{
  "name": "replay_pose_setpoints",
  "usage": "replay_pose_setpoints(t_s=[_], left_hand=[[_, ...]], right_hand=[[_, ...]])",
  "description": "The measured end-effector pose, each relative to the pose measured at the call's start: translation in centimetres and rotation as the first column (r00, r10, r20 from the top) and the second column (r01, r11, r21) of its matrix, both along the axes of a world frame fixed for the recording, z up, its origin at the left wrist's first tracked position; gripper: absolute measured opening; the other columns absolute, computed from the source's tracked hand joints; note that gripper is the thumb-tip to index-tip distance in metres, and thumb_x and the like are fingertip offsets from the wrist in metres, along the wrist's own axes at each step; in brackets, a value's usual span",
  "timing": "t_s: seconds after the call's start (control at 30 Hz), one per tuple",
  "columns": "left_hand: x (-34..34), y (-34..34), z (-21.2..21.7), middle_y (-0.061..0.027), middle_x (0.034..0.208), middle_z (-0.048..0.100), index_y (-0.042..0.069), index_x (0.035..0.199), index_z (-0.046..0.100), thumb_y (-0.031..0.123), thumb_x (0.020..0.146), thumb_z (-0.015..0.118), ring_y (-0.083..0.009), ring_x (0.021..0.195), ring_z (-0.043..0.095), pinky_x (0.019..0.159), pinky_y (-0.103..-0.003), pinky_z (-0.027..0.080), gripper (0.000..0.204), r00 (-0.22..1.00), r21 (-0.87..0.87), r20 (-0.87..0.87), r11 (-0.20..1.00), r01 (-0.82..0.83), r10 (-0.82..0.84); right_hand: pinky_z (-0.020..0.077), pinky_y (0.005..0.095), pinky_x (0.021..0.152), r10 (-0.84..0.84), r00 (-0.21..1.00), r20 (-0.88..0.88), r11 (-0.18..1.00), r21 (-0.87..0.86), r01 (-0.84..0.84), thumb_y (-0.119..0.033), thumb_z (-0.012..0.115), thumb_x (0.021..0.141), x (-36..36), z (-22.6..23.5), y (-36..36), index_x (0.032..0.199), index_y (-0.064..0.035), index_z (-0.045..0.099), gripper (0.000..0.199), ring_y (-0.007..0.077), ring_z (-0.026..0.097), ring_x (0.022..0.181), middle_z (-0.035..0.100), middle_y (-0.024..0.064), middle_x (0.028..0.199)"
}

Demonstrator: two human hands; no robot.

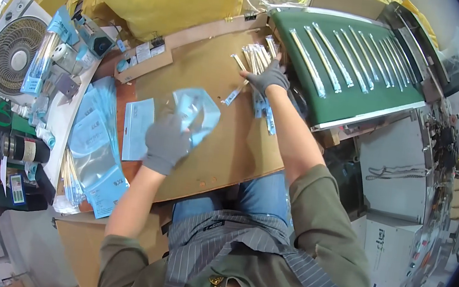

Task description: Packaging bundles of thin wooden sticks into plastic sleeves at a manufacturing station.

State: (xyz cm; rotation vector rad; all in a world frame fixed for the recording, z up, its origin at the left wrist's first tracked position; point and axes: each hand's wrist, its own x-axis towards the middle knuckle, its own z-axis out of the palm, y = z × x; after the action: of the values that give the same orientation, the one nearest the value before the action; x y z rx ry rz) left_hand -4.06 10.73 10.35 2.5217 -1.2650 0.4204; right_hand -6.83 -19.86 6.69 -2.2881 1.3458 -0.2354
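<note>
My left hand (pixel 167 143), in a grey glove, is closed on a light blue and clear plastic bag (pixel 201 117). The bag is blurred by motion, and its mouth cannot be made out. Reaching forward, my right hand (pixel 269 80), gloved likewise, curls its thumb and fingers about a loose bundle of thin, pale sticks in clear and blue wrappers (pixel 255 58). The bundle lies on the cardboard-covered table (pixel 203 166), its lower ends showing below the hand. A flat blue bag (pixel 137 129) rests just left of my left hand.
At right, a green conveyor belt (pixel 325 48) carries a row of wrapped sticks. Stacked blue bags (pixel 90 130) lie at left, near a fan (pixel 18 58) and a dark thermos (pixel 26 148). A small cardboard box (pixel 145 64) and a large yellow sack (pixel 167 2) stand at the back.
</note>
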Motion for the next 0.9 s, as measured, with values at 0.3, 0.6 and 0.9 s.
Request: replay_pose_setpoints(t_s=[0.3,0.6,0.9], left_hand=[[8.1,4.1,12.1,-0.0113,0.087,0.058,0.005,0.090,0.058,0.018,0.070,0.063,-0.0300,0.080,0.058,0.066,-0.039,0.046,0.024,0.843,0.209,0.491,0.969,0.130,-0.219],[2.6,8.7,1.6,-0.0123,0.092,0.061,0.002,0.095,0.061,0.027,0.079,0.062,-0.0279,0.087,0.061,0.076,-0.039,0.048,0.029,0.969,0.788,-0.020,0.600,-0.136,0.246],[1.4,-7.1,-9.1,-0.0241,0.126,0.049,-0.003,0.131,0.041,0.041,0.082,0.063,-0.0374,0.119,0.046,0.098,-0.044,0.038,0.070,0.928,-0.311,-0.368,0.934,-0.177,0.054]], right_hand=[[0.0439,0.0410,0.095,0.240,0.971,0.006,0.962,0.136,-0.238,-0.022,0.063,0.070,1.1,-0.9,-1.8,0.132,-0.0021,0.037,0.070,0.0380,0.052,0.115,0.052,0.0275,0.121],[0.0394,0.0428,0.099,0.155,0.987,0.036,0.981,0.112,-0.158,-0.032,0.058,0.072,-0.5,-2.4,-0.8,0.137,-0.0023,0.033,0.075,0.0405,0.044,0.121,0.044,0.0250,0.132],[0.0400,0.0381,0.099,0.274,0.941,0.199,0.945,0.126,-0.302,-0.038,0.064,0.075,-2.0,3.2,3.7,0.127,-0.0042,0.048,0.065,0.0356,0.049,0.119,0.051,0.0232,0.127]])
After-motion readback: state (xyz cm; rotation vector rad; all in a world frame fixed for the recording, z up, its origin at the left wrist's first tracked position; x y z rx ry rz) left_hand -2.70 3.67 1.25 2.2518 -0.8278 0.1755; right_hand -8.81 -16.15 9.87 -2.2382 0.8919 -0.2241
